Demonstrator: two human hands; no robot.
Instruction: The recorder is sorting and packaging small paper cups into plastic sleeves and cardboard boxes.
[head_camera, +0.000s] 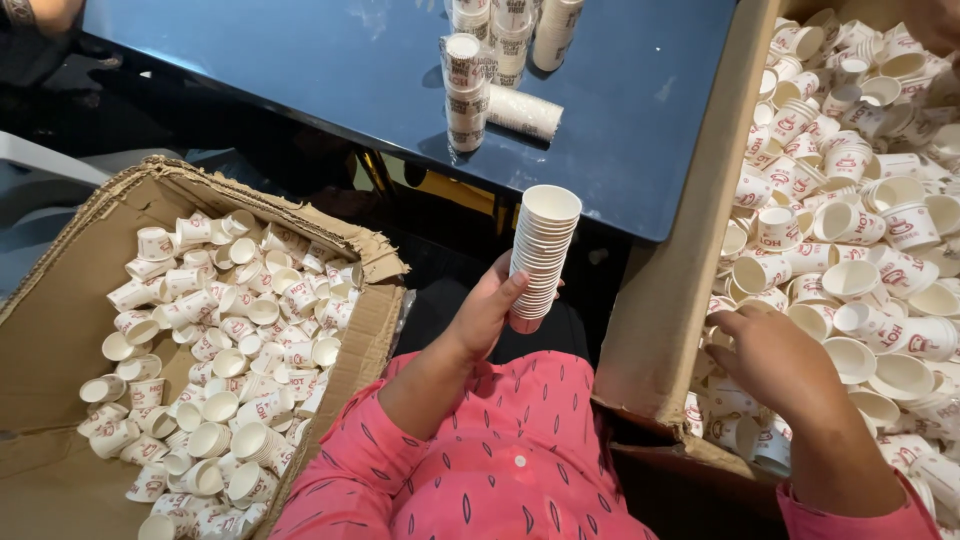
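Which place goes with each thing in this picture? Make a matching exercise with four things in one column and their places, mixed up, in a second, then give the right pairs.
Things
1. nested stack of cups
2. right hand
3. torn cardboard box
4. wrapped cup stacks

Places
A. on the blue table
B. reaching into the box of loose cups on the person's right
C. held upright in the left hand
D. on the person's left, partly filled with loose cups

Pairs: 1-C, 2-B, 3-D, 4-A
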